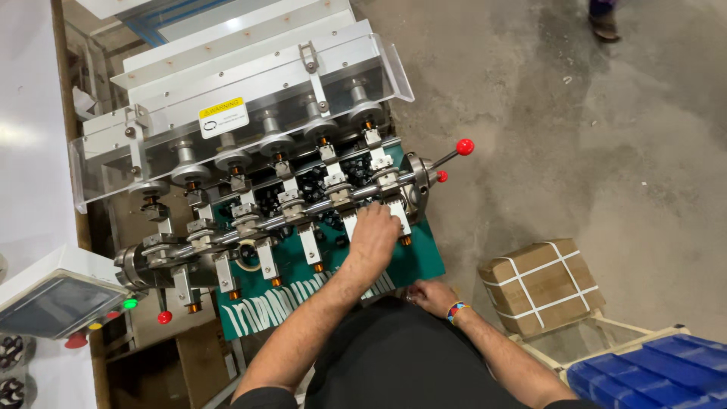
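Observation:
A multi-spindle winding machine (250, 113) stands in front of me, with a row of several white holders on a metal shaft (303, 212) above a green tray (420, 257). My left hand (372, 236) reaches over the tray, its fingers curled down onto a white holder (396, 214) near the right end of the row. What the fingers hold is hidden by the back of the hand. My right hand (432, 295), with a beaded wristband, rests close to my body at the tray's front edge, fingers curled under.
A red-knobbed lever (463, 147) sticks out at the machine's right end. A control box (53, 303) with coloured buttons sits at the left. A strapped cardboard box (541, 286) and blue bins (651, 371) lie at the right on concrete floor. Another person's foot (604, 26) shows at top.

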`<state>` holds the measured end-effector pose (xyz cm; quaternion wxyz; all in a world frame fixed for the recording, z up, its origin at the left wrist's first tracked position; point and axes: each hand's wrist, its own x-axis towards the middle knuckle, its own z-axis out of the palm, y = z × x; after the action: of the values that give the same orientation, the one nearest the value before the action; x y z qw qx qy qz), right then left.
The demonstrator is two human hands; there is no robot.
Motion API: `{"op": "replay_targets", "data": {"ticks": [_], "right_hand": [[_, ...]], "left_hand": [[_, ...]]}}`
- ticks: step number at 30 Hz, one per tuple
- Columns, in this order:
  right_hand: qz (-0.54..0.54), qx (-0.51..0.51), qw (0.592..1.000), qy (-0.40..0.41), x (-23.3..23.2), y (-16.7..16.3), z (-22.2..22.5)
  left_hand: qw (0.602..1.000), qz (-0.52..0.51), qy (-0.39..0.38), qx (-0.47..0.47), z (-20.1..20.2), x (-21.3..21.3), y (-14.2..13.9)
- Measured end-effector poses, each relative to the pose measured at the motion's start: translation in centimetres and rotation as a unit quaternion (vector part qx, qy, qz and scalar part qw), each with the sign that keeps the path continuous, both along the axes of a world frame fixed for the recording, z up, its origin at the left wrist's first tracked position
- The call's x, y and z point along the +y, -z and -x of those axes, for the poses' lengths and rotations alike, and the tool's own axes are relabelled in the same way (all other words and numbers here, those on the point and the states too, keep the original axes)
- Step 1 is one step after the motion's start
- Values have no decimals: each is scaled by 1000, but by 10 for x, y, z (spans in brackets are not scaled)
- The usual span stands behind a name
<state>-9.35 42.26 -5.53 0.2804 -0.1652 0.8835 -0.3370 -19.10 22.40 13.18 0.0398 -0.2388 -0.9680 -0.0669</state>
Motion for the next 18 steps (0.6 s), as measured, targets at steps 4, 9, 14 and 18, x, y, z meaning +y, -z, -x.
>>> {"op": "replay_targets", "data": {"ticks": [4, 9, 14, 18], "right_hand": [[27, -64, 993, 98, 50, 3, 13], [112, -88, 972, 187, 66, -10, 39], [296, -189, 919, 177, 22, -38, 65], [434, -359, 803, 195, -22, -36, 80]], "left_hand": [[987, -128, -95, -8, -40, -19, 9], [880, -346, -321, -54, -108, -42, 73], [642, -545, -408, -353, -93, -25, 165], [683, -529, -297, -408, -79, -2, 177]]}}
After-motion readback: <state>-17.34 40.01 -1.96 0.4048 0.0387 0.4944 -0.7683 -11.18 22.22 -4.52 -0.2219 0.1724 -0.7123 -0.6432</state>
